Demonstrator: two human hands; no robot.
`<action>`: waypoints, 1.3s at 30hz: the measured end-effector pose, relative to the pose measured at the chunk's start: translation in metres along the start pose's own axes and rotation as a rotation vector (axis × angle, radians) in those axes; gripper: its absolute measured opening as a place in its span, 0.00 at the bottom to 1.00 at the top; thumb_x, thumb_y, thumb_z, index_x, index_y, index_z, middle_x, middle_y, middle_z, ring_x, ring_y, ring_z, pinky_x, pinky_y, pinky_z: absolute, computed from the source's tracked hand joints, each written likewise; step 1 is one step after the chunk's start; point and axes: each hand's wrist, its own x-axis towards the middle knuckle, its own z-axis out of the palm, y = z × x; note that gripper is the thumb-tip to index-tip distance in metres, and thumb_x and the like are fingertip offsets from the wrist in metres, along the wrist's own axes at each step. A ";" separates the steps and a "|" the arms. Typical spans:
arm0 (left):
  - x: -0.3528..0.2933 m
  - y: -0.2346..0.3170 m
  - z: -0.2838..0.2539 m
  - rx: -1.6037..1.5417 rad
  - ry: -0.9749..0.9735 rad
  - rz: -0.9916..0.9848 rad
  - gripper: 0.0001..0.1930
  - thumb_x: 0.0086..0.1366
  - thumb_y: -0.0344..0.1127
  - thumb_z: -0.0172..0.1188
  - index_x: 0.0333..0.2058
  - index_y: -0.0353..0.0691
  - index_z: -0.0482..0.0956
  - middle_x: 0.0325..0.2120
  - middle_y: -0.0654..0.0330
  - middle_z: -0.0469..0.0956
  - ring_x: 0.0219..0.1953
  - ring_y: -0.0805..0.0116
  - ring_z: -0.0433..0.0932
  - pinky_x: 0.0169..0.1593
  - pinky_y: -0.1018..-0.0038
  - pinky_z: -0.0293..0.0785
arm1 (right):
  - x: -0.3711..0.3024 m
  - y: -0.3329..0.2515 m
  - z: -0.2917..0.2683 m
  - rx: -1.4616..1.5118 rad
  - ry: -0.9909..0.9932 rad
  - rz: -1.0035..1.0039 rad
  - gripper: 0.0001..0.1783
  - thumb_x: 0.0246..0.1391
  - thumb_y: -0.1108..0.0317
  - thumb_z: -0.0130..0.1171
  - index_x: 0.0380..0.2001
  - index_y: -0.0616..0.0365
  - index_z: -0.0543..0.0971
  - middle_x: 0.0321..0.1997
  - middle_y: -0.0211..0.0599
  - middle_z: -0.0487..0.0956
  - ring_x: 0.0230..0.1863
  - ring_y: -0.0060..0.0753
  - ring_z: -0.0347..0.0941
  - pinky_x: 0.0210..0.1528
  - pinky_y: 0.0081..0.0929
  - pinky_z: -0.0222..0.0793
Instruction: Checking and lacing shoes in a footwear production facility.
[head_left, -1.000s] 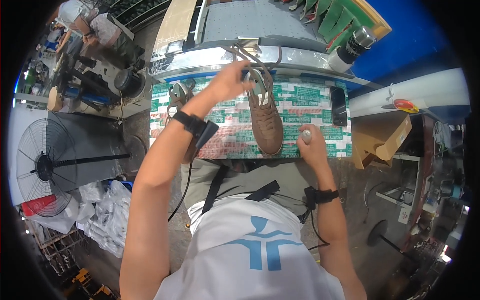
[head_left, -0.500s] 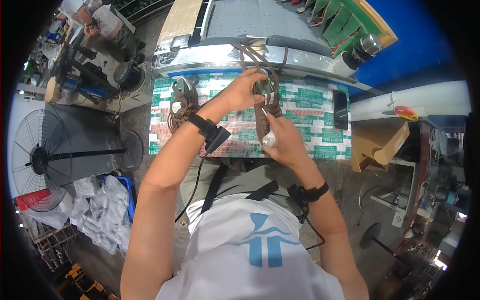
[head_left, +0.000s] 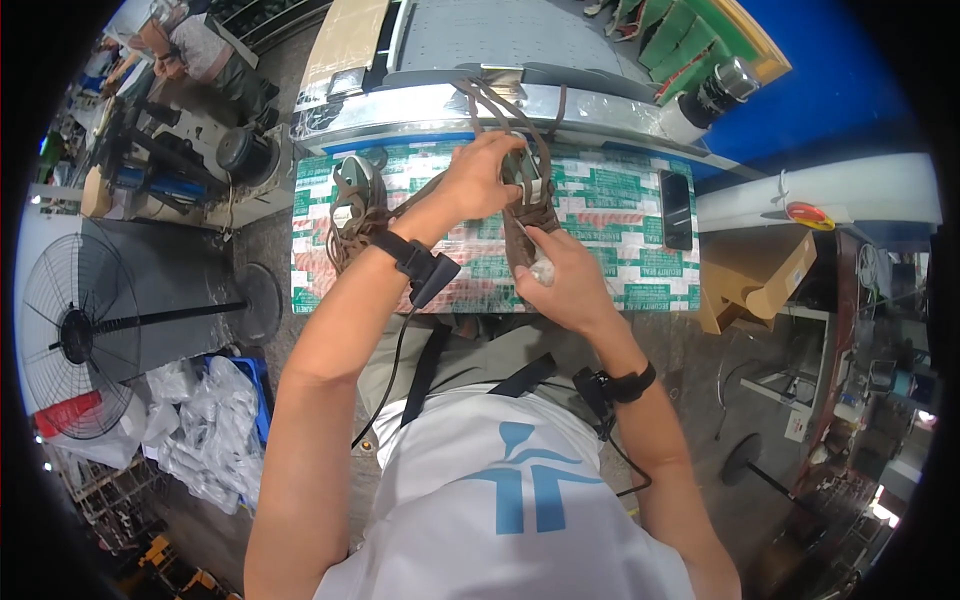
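Note:
A brown shoe (head_left: 518, 245) with long loose brown laces lies between my hands on a surface covered in green-and-white printed tape (head_left: 625, 290). My left hand (head_left: 482, 178) grips it at the ankle opening, by the tongue, fingers bent over the edge. Lower down, my right hand (head_left: 568, 282) is closed around the front part, thumb and forefinger near the lacing. A whitish patch (head_left: 542, 268) shows beside the right fingers; its kind is unclear. Further left rests a second shoe (head_left: 352, 190) with tangled brown laces. My hands hide much of the held shoe.
At the right of the surface lies a black phone (head_left: 676, 210). Beyond the far edge runs a metal-edged grey conveyor (head_left: 490, 40). An open cardboard box (head_left: 765, 285) stands right, a fan (head_left: 78, 335) left, near a blue crate of clear plastic bags (head_left: 215, 430). Another person (head_left: 205, 50) is far left.
The view has shifted slightly. My right fingers have moved a little along the front of the shoe and cover more of the whitish patch. The left hand keeps its grip.

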 end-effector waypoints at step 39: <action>-0.007 -0.004 0.020 -0.236 0.008 -0.103 0.43 0.62 0.35 0.78 0.76 0.51 0.70 0.80 0.40 0.55 0.83 0.42 0.52 0.81 0.54 0.57 | -0.015 0.009 -0.041 -0.306 0.097 -0.148 0.38 0.50 0.56 0.74 0.60 0.70 0.80 0.43 0.52 0.80 0.47 0.58 0.78 0.54 0.50 0.75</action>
